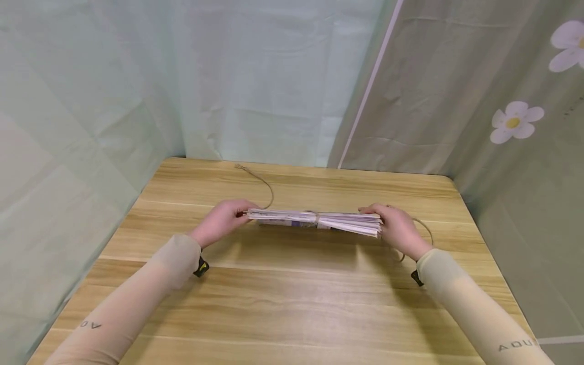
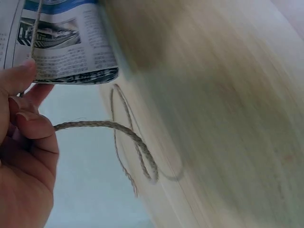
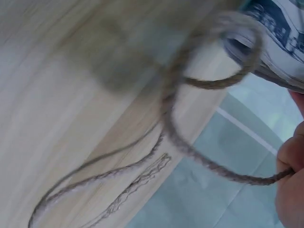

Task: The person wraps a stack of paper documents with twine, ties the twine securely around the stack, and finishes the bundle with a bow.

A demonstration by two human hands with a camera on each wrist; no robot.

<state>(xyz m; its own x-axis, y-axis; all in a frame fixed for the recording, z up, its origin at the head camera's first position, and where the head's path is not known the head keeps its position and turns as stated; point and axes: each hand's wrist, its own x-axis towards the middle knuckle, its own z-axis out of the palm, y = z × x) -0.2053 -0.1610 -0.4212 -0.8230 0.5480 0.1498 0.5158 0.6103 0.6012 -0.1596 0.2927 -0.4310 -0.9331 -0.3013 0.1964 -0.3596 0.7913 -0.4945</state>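
Note:
A flat bundle of folded newspapers, bound round its middle with brown twine, is held level a little above the wooden table. My left hand grips its left end and my right hand grips its right end. In the left wrist view the thumb of my left hand lies on the newspaper, and a twine end runs out from the fingers down to the table. In the right wrist view the fingers of my right hand pinch the other twine end below the newspaper.
The loose twine trails over the table towards the back left edge and to the right of my right hand. Pale green cloth hangs close behind and to the left, and a flowered curtain hangs on the right. Both forearms wear beige sleeves.

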